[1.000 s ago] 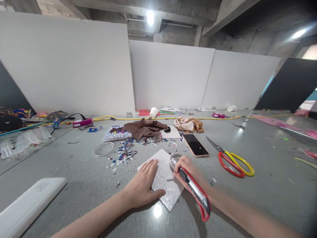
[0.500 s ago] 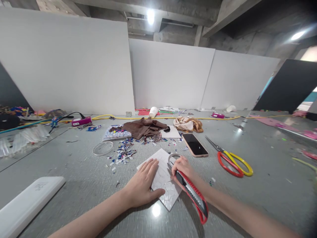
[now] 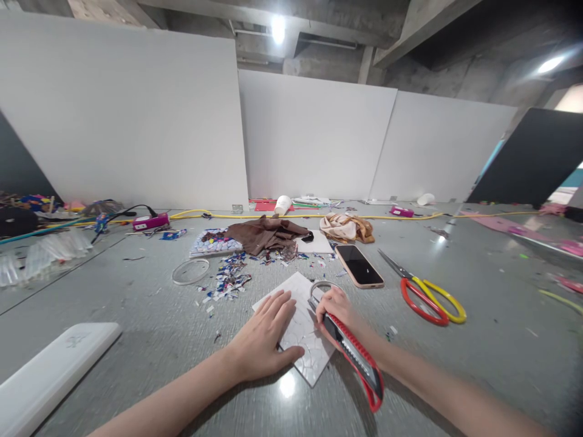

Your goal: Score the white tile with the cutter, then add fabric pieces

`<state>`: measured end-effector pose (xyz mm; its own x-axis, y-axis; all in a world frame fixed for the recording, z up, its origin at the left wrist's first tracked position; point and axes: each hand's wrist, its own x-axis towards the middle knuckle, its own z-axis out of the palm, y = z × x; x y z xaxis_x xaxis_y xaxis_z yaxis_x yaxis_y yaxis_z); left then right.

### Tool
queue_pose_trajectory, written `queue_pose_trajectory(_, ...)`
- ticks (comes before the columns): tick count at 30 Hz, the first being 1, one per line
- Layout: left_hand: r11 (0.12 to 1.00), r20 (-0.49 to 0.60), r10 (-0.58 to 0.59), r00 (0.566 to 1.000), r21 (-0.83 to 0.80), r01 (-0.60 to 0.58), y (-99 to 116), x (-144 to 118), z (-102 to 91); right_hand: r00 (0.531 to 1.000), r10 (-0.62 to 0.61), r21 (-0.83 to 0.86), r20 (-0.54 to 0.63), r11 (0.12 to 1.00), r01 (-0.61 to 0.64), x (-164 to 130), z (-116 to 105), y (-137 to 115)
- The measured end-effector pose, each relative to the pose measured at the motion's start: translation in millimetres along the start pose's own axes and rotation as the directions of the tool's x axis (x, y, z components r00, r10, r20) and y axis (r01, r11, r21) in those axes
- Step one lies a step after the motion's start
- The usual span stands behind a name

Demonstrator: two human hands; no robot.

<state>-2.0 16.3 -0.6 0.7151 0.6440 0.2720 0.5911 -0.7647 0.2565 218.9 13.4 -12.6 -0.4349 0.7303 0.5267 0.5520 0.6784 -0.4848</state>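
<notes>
My left hand (image 3: 259, 340) lies flat on a white board (image 3: 312, 367) with lines scored or drawn on its face, fingers stretched forward and thumb out to the right. In my right hand (image 3: 340, 308) is a red and black utility knife (image 3: 357, 355), its handle slanting back toward me. The knife's front end is over the board's right side; its tip is hard to make out. A clear ring (image 3: 319, 285) sits at the board's upper right edge, partly hidden by my right fingers.
A phone (image 3: 359, 266) and red-and-yellow scissors (image 3: 423, 297) lie to the right. Left are another clear ring (image 3: 190, 272), small scraps (image 3: 230, 279) and a long white case (image 3: 59, 370). Brown cloth (image 3: 268, 233) and a tan scrunchie (image 3: 347, 228) lie behind. White panels (image 3: 314, 139) stand at the back.
</notes>
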Motion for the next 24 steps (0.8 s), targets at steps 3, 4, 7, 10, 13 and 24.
queue_pose_trajectory(3, 0.996, -0.040, 0.073, 0.997, -0.056, -0.075, 3.6, 0.4, -3.2, 1.000, 0.005, -0.003, 0.029, 1.000, -0.005, -0.4, -0.7, 0.9)
queue_pose_trajectory(4, 0.992, -0.048, 0.098, 0.994, -0.075, -0.102, 4.9, 0.6, -4.4, 0.999, 0.006, -0.001, 0.037, 1.000, -0.006, -0.4, -0.9, 1.0)
queue_pose_trajectory(7, 0.982, -0.059, 0.152, 0.987, -0.102, -0.158, 8.2, 0.7, -7.1, 0.999, -0.004, 0.006, 0.044, 1.000, 0.004, 0.1, -1.2, 0.1)
queue_pose_trajectory(10, 0.981, -0.055, 0.169, 0.984, -0.090, -0.173, 9.5, 0.2, -7.8, 0.999, -0.001, 0.011, 0.038, 1.000, 0.000, 1.0, -2.1, -2.3)
queue_pose_trajectory(13, 0.981, -0.053, 0.169, 0.984, -0.087, -0.173, 9.6, 0.0, -7.6, 0.999, 0.013, 0.015, 0.039, 1.000, -0.014, 1.4, -3.6, -4.6)
queue_pose_trajectory(24, 0.984, 0.012, 0.161, 0.987, -0.085, -0.159, 10.0, 1.9, -9.2, 0.992, 0.068, 0.043, 0.102, 0.996, -0.073, 0.7, -5.2, -4.9)
